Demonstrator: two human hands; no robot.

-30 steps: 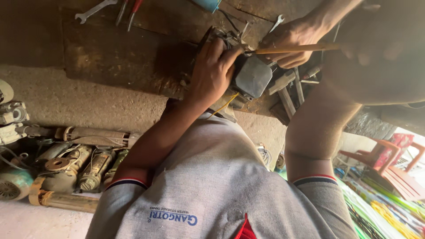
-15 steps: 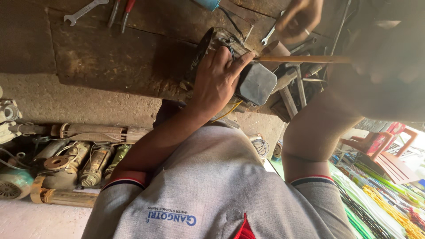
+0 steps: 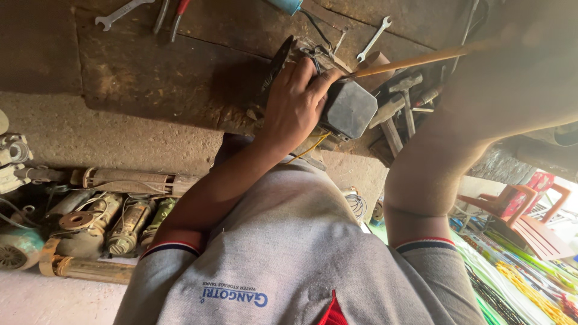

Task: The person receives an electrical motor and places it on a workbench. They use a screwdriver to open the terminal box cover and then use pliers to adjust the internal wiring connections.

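Note:
My left hand (image 3: pixel 295 102) is clamped over a small motor-like unit with a dark grey boxy housing (image 3: pixel 349 108), which lies on a worn wooden workbench (image 3: pixel 150 72). A yellow wire (image 3: pixel 308 149) hangs from under the unit. A thin wooden stick (image 3: pixel 421 59) slants from the unit up to the right. Its far end runs into my right hand (image 3: pixel 533 39), which is blurred at the top right edge, so its grip is unclear. My right forearm (image 3: pixel 445 150) fills the right side, close to the camera.
Two spanners (image 3: pixel 120 12) (image 3: pixel 373 39), red-handled pliers (image 3: pixel 176 13) and hammers (image 3: pixel 397 105) lie on the bench. Several old rusty pump motors (image 3: pixel 120 222) line the floor at left. A red chair (image 3: pixel 524 210) and coloured goods (image 3: pixel 524 283) are at lower right.
My right hand has lifted off the unit and drawn up and to the right, out towards the frame's edge. My left hand has kept its hold on the unit.

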